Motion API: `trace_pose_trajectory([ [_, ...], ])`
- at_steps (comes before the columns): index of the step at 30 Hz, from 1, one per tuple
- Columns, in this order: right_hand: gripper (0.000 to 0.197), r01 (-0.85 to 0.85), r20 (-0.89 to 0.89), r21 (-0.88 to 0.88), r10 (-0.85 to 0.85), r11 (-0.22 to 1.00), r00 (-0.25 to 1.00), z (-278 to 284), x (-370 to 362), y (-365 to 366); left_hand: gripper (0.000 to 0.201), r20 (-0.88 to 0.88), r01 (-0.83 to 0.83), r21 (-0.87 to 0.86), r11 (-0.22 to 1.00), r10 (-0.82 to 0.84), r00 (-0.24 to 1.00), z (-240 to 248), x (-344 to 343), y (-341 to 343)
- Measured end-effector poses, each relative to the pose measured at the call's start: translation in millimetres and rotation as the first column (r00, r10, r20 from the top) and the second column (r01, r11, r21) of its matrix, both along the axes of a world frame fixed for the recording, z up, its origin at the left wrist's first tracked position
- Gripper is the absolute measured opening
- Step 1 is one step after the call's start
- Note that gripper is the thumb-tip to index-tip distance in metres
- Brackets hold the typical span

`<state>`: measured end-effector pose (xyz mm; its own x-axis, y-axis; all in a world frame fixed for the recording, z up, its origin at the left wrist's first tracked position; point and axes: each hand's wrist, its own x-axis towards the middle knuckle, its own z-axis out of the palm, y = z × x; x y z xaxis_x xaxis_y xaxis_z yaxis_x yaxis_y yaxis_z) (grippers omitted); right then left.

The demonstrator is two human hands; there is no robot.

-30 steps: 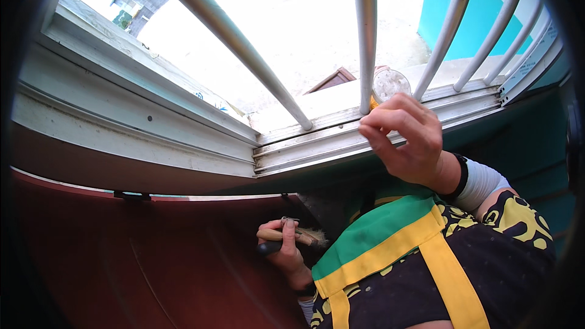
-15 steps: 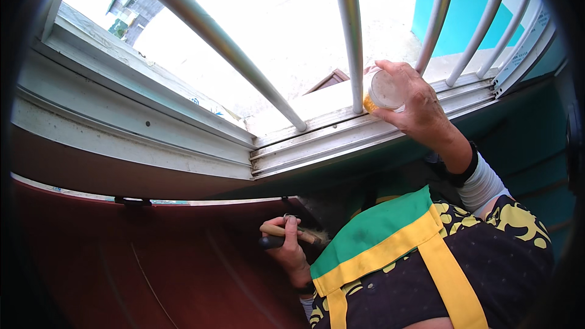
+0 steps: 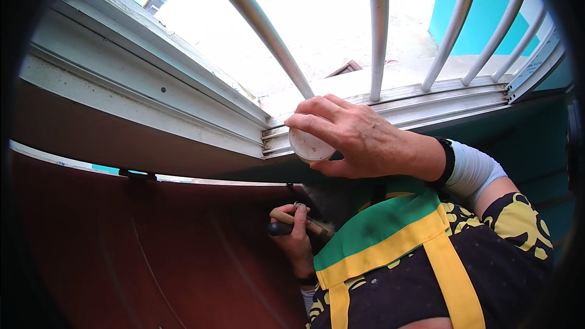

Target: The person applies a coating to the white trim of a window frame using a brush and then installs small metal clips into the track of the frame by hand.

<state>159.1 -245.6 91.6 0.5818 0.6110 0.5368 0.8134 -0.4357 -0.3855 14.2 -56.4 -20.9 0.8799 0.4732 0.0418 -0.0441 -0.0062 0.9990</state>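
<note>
My right hand is closed round a small jar with a pale round lid. It holds the jar just in front of the window sill track, near the foot of a metal bar. Lower down, my left hand is closed on a wooden-handled brush, its bristles pointing right toward the green and yellow apron. A rounded dark handle end sticks out under the brush handle in the same hand; whether it belongs to a second tool I cannot tell.
Upright metal bars stand across the window opening. A white window frame runs along the left. Beneath it is a dark red panel, with a black hinge-like fitting at its upper edge. Bright ground lies outside.
My right hand has brought the jar left and down, from between the bars to the sill's near side. My left hand stays by the apron with the brush. The view has shifted slightly.
</note>
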Motion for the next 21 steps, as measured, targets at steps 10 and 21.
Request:
trace_pose_trajectory([
  [10,0.048,0.540,0.438,-0.294,-0.391,0.789,0.809,-20,69,96,0.014,0.131,-0.124,-0.088,0.988,0.135,0.982,-26,-12,0],
  [21,0.048,0.371,-0.003,-0.393,-0.405,0.841,0.914,-18,131,102,0.015,0.195,-0.172,-0.090,0.981,0.187,0.963,-48,-17,2],
])
